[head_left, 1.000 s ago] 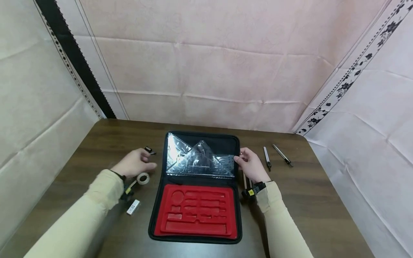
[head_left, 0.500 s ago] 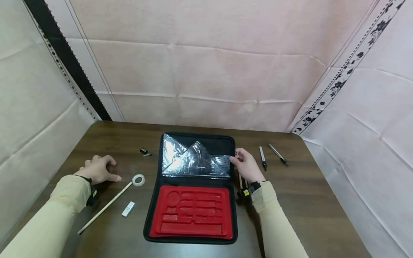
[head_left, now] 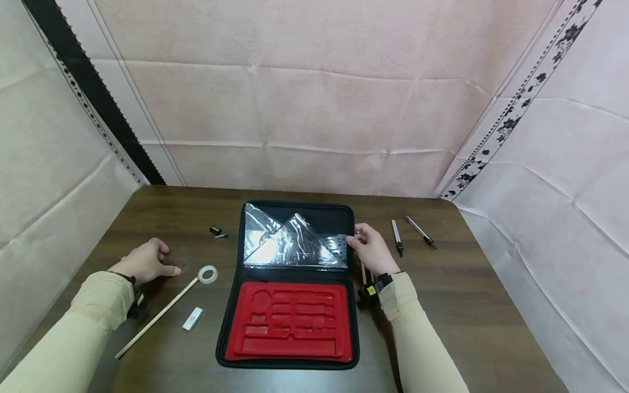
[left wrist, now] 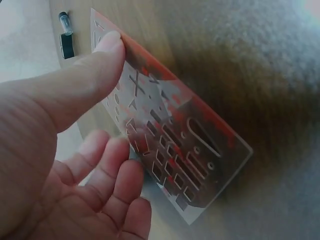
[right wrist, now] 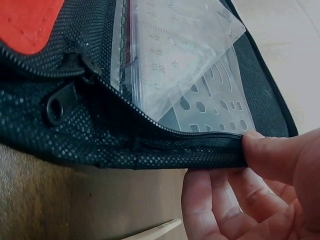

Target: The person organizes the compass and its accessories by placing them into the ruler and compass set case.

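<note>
While the left hand [head_left: 147,259] bends its thumb and fingers [left wrist: 127,182] about a clear stencil [left wrist: 172,127], grasping it with the thumb near one long edge and the fingertips by the other, the sheet slants above the bench [head_left: 472,305]; whether a corner touches down cannot be told. A light grip by the edges likely serves best, since something so thin may flex or slip under a hard squeeze. The right hand [head_left: 375,250] pinches the lid rim of the black case [head_left: 324,215], thumb above, fingers below; a steady hold there should stop the lid shifting. Behind the lid's clear film lie a set square [right wrist: 165,55] and another template [right wrist: 210,100]. The red tray [head_left: 236,338] fills the near half. Left of it lie an eraser [head_left: 192,319] and a pale stick [head_left: 157,318].
</note>
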The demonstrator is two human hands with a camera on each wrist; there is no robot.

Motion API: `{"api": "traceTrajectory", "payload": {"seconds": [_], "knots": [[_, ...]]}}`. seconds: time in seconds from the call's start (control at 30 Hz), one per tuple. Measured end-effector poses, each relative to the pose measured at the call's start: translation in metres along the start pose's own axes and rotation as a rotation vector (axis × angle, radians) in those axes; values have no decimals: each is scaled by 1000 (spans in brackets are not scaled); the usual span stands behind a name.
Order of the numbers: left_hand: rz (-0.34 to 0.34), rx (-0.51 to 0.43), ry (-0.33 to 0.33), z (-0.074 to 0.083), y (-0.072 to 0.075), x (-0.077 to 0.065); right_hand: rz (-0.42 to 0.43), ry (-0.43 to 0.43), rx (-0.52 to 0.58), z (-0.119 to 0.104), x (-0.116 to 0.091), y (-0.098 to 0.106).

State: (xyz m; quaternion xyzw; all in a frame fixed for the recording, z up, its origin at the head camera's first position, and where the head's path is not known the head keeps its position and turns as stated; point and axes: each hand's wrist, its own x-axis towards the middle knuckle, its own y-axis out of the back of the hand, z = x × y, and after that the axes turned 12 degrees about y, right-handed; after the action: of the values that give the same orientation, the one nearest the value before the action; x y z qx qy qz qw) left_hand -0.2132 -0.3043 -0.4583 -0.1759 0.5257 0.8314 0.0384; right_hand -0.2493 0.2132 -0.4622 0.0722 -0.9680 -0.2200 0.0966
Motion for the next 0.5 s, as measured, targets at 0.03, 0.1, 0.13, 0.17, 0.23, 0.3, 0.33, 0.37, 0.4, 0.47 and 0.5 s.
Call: {"api": "traceTrajectory", "payload": {"seconds": [0.03,0.1,0.13,0.17,0.23,0.3,0.33,0.37,0.4,0.47,0.5], "knots": [[5,10,-3,-1,0,0,-1,-6,4,0,0,-1],[17,28,-24,-4,1,1,-1,-9,11,1,1,-2],[18,33,-37,-6,1,1,-1,-8,14,1,2,-2],[19,36,-52,-7,2,2,-1,-4,15,1,2,-3],[12,39,-77,-9,4,3,2,0,16,1,2,-2],[-13,31,-87,-10,6,2,5,2,14,2,2,-2],[-27,29,-81,-10,7,2,5,-1,14,2,2,-1],[-41,27,-74,-10,7,1,4,-3,13,3,2,-1],[-55,26,-67,-9,7,1,4,-6,13,3,2,-1],[-79,25,-57,-8,7,0,0,-10,10,4,2,0],[-87,31,-49,-7,8,0,-1,-10,12,5,2,0]]}}
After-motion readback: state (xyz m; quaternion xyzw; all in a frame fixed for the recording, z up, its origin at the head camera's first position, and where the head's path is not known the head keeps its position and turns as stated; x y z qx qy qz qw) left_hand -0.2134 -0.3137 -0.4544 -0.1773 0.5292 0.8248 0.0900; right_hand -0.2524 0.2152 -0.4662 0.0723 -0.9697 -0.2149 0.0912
